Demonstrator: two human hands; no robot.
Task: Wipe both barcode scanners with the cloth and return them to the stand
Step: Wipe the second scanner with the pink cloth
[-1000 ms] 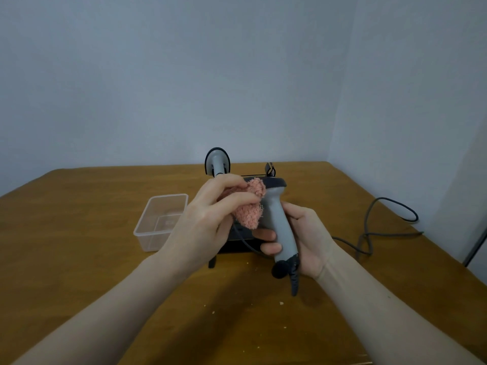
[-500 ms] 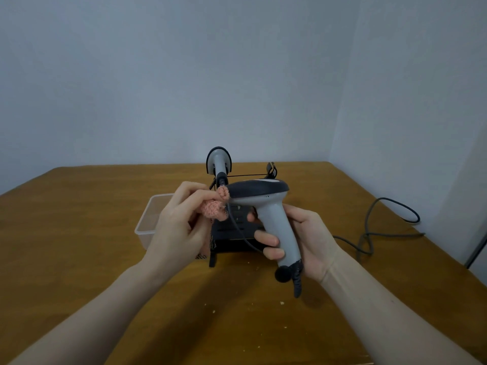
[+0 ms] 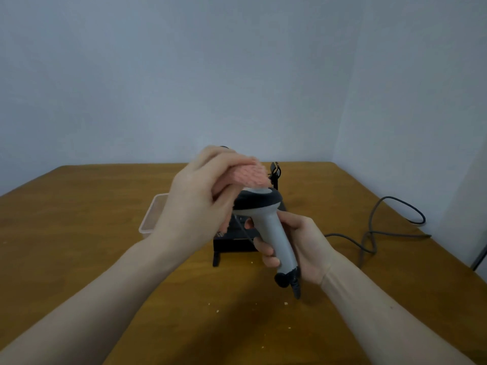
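My right hand grips the grey handle of a barcode scanner, held upright above the table with its dark head pointing left. My left hand holds a pink fluffy cloth and presses it on top of the scanner's head. Behind the hands stands the black stand on the wooden table. The second scanner in the stand is almost wholly hidden by my left hand.
A clear plastic container sits left of the stand, partly behind my left hand. A grey cable loops across the table at the right. A wall corner rises behind the table's far right edge.
My left hand has lifted the cloth from the front of the scanner's head up onto its top. The right hand still holds the handle in about the same place.
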